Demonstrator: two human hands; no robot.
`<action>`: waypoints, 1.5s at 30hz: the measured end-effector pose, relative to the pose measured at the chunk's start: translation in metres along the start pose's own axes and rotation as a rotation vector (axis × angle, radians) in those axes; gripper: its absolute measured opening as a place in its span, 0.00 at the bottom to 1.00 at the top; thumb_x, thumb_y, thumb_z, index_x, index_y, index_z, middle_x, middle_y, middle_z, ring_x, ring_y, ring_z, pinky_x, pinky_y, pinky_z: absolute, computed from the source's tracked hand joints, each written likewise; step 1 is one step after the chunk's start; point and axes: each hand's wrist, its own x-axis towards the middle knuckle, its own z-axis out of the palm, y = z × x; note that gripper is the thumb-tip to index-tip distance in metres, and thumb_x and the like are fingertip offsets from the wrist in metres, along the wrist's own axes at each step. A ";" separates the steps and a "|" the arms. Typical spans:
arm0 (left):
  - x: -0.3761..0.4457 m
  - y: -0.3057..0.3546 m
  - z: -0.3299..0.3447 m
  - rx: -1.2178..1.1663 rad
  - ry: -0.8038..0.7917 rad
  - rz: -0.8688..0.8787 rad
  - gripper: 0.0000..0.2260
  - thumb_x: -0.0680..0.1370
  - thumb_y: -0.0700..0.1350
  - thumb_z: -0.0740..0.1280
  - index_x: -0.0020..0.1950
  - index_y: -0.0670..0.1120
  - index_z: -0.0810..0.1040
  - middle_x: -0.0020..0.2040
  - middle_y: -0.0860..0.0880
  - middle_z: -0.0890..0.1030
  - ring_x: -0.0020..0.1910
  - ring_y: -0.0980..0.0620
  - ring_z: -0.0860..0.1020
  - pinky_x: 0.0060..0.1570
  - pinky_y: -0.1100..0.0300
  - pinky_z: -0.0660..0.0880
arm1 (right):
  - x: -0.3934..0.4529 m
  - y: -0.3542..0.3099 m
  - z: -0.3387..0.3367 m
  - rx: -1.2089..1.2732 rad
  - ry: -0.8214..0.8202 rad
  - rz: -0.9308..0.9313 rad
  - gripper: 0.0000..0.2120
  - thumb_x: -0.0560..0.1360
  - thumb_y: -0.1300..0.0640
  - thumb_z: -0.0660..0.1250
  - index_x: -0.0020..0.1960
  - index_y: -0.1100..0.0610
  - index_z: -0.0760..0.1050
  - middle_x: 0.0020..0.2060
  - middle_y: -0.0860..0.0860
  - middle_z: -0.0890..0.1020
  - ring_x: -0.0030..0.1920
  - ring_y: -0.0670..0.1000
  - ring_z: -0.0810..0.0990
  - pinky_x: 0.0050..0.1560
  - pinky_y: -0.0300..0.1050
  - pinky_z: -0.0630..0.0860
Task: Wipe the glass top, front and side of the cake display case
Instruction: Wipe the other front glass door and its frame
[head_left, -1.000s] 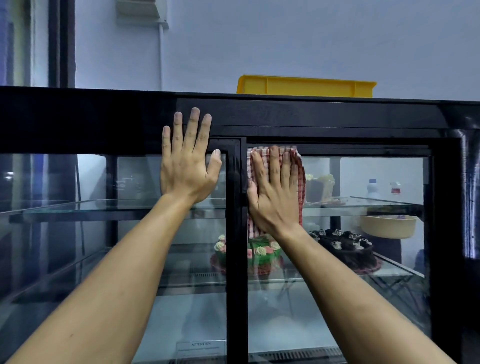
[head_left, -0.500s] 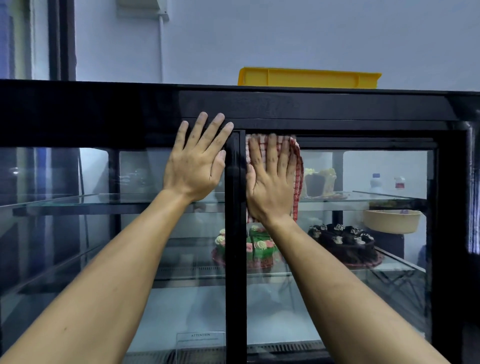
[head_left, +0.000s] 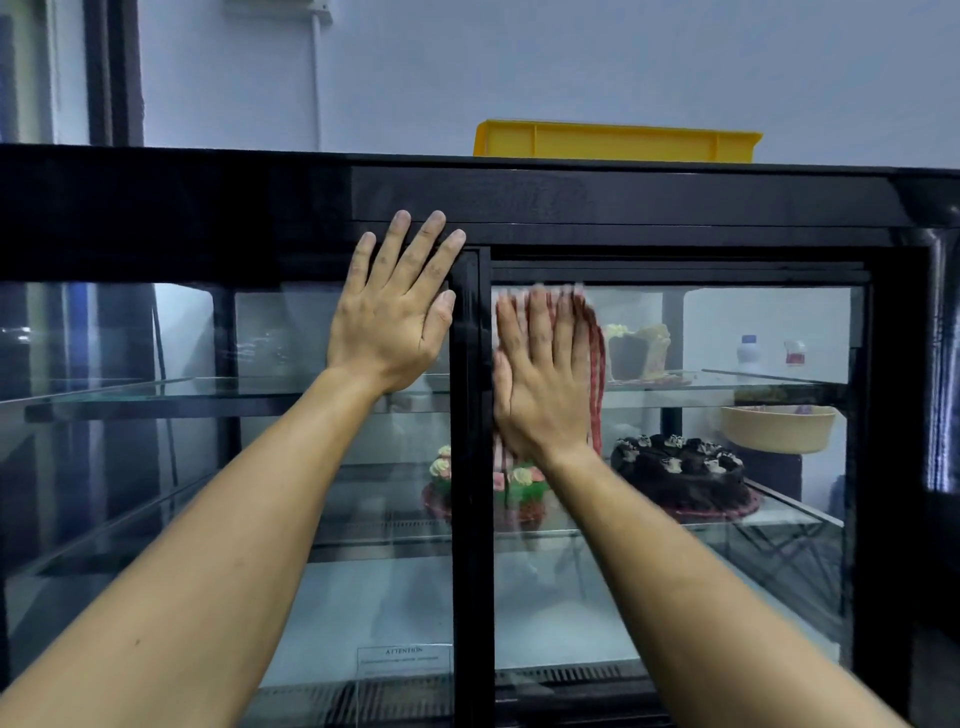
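glass: the display case (head_left: 883, 364) fills the view, its right front pane (head_left: 727, 571) under work and the black centre post (head_left: 470, 467) at 12 o'clock
cloth: red checked cloth (head_left: 597, 374) lies flat on the right pane, just right of the post, near the pane's upper left corner
right hand: right hand (head_left: 540, 384) presses the cloth with straight fingers, blurred, gripping nothing
left hand: left hand (head_left: 395, 317) rests flat and spread at 11 o'clock, fingertips on the black top frame, bracing
step: probably wiping the front glass, with most of this pane seemingly left to cover
next: likely sweep toward 3 o'clock with even palm pressure
above: yellow tray (head_left: 613, 141) sits on the top
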 end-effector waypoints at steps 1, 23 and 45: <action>0.000 0.000 0.000 -0.002 0.001 0.003 0.26 0.86 0.53 0.53 0.85 0.51 0.58 0.85 0.50 0.56 0.85 0.45 0.51 0.82 0.42 0.48 | 0.021 0.002 -0.002 0.003 0.017 0.011 0.28 0.87 0.47 0.47 0.85 0.53 0.51 0.84 0.59 0.51 0.83 0.64 0.48 0.81 0.64 0.50; -0.003 0.003 0.003 0.025 0.007 -0.030 0.29 0.84 0.58 0.54 0.85 0.52 0.57 0.86 0.50 0.54 0.85 0.45 0.50 0.82 0.42 0.46 | 0.021 0.057 -0.012 -0.021 0.096 0.295 0.30 0.86 0.43 0.46 0.85 0.51 0.48 0.84 0.58 0.49 0.84 0.61 0.46 0.82 0.65 0.46; -0.004 0.002 0.005 0.038 -0.006 0.011 0.31 0.84 0.58 0.53 0.86 0.50 0.55 0.86 0.48 0.53 0.85 0.43 0.48 0.82 0.41 0.44 | 0.024 0.041 -0.025 -0.027 0.089 0.382 0.32 0.86 0.44 0.47 0.85 0.55 0.45 0.83 0.61 0.43 0.83 0.64 0.45 0.81 0.64 0.41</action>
